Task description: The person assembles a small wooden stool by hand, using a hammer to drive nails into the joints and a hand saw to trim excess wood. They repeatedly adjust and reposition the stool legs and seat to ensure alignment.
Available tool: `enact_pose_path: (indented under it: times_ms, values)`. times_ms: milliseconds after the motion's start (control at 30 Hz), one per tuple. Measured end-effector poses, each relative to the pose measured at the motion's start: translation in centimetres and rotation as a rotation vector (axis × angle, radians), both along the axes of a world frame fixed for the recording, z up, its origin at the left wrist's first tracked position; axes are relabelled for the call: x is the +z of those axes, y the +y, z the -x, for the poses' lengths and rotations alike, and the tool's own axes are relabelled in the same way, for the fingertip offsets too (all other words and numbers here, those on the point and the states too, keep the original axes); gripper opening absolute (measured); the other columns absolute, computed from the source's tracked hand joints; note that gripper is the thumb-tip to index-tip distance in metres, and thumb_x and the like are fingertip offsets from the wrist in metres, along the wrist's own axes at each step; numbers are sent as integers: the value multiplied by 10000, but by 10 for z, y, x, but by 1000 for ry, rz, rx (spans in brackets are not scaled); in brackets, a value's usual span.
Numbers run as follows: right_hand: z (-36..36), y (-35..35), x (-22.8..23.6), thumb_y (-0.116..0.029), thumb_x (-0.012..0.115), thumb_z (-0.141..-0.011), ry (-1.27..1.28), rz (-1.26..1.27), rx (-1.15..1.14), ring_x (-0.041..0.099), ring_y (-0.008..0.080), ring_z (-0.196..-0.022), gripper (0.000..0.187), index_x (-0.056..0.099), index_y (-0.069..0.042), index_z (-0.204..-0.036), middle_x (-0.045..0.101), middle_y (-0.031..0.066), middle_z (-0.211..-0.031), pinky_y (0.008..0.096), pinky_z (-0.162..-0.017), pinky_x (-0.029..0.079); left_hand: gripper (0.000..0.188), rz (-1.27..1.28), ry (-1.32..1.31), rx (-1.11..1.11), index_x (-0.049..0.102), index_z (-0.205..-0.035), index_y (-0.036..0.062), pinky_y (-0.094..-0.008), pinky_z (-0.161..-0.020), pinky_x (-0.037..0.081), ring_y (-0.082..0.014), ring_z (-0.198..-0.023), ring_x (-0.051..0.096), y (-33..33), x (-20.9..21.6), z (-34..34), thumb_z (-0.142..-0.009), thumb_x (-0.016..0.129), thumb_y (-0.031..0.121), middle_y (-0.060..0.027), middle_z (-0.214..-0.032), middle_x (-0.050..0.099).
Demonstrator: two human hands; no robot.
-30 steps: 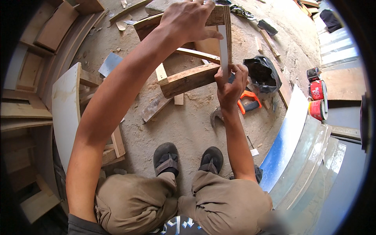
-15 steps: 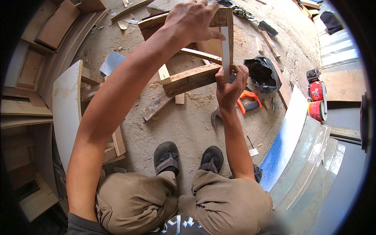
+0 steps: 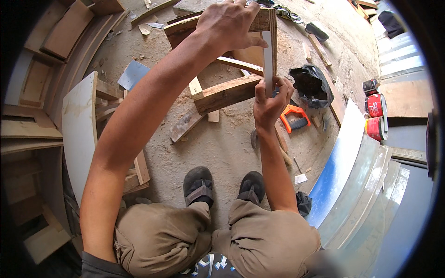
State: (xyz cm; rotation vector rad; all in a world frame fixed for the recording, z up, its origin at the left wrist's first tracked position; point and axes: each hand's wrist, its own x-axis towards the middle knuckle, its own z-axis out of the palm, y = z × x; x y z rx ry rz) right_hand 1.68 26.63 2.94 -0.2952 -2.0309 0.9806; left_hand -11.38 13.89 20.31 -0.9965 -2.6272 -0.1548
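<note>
A wooden frame (image 3: 227, 95) of rough boards stands tilted ahead of me. Along the edge of its right-hand board runs a narrow white strip (image 3: 268, 60). My left hand (image 3: 226, 27) reaches over the frame's top with fingers wrapped on the far side, and its thumb presses the upper part of the strip. Lower down, my right hand (image 3: 270, 106) is closed in a pinch around the strip's bottom end, by the frame's lower corner. Part of the frame is covered by my left hand and forearm.
On the floor right of the frame lie a black plastic bag (image 3: 311, 87) and an orange-handled saw (image 3: 294, 119). Red cans (image 3: 375, 105) stand at the right beside leaning sheets (image 3: 343, 162). Wooden cabinet parts (image 3: 32, 125) fill the left side; a white panel (image 3: 79, 125) stands nearer.
My right hand and forearm have shifted slightly left, uncovering a wooden handle on the floor behind the forearm. Both hands keep their hold on the frame and strip.
</note>
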Motion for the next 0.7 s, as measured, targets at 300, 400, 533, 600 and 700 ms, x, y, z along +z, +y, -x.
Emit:
enact_pose_path:
  times_ms: [300,400,533,600,700]
  values:
    - [1,10,3,-317,714,-822,19,-136,-18,533,319,-1086,380,619,-5,-1018,575,130,-1098,463,-976,348,859,-59,-3,-32,498,-1333,6,-457,-934,530,-362,-1150,610,-6,6,-3,-803,695,653,-239,-1259,588]
    - [-3,9,16,-285,732,-807,-20,-126,-1,574,282,-1029,355,630,0,-992,601,125,-1055,434,-930,406,866,-172,118,-81,451,-1416,35,-486,-1026,458,-361,-1237,549,-8,-4,21,-835,660,643,-222,-1344,549]
    - [-16,3,29,-212,725,-861,-114,428,175,615,139,-750,299,644,35,-1009,662,83,-861,271,-703,496,819,-79,195,-115,407,-1476,69,-485,-1095,368,-327,-1313,479,-25,1,61,-869,648,564,-167,-1390,531]
    - [-26,6,36,-205,686,-903,-157,670,342,603,119,-717,281,642,49,-1015,665,73,-835,253,-686,491,744,31,201,-71,402,-1489,88,-484,-1094,345,-302,-1310,475,-31,4,71,-893,648,459,-146,-1366,546]
    - [-30,13,37,-197,622,-954,-184,1028,543,563,119,-653,274,633,68,-1024,612,58,-755,251,-641,480,702,78,242,52,384,-1506,98,-495,-1085,353,-308,-1305,477,-27,3,79,-920,632,393,-145,-1352,546]
